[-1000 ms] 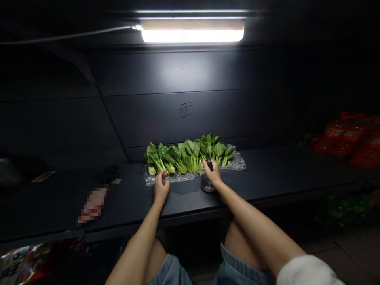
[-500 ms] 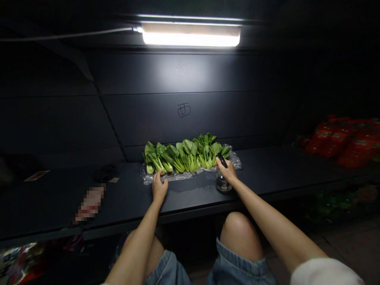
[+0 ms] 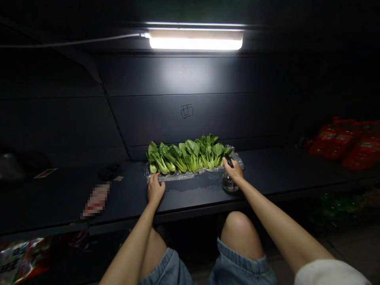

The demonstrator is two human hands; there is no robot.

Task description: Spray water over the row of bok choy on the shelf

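1. Head view, left hand: the person's left hand [image 3: 156,189] lies at the near edge of a crinkled clear plastic film [image 3: 152,174], its fingers half curled. The fingertips [image 3: 154,178] appear to touch the film, but I cannot tell whether they are pinching it.
2. Head view, right hand: the right hand [image 3: 234,171] is closed around a slim black object [image 3: 228,160], too small to identify, pinching it between thumb and fingers with its tip pointing up and away. Just below the hand stands a small clear glass jar [image 3: 230,184]; any contact between them is hidden.
3. Head view, greens: a row of fresh green bok choy [image 3: 187,158] lies on the film, along the back of a dark matte table [image 3: 282,170], between the two hands and just beyond them.
4. Risks: a wrist brushing the jar could tip it over. A tug on the film could drag or scatter the bok choy. The pale wet-looking streak [image 3: 190,188] on the table might let the film or jar slide.
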